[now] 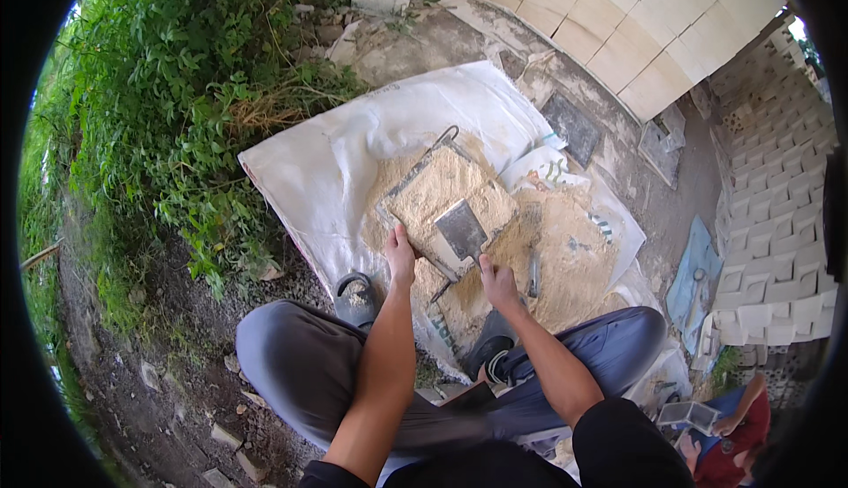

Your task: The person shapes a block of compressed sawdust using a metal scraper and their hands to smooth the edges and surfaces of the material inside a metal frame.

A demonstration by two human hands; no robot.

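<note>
The scraper (461, 230) is held in the curled fingers of the right hand (501, 285); the frame (413, 174), inside the near edge of the sheet (322, 179), is pinched by the left hand (400, 257). Powder (442, 179) may be spilled if the frame is tilted.

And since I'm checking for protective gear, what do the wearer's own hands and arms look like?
The left hand and right hand are bare: no gloves, watch or band shows. The forearms are uncovered too. Plain black sleeves end near the elbows. Rings would be too small to tell.
</note>
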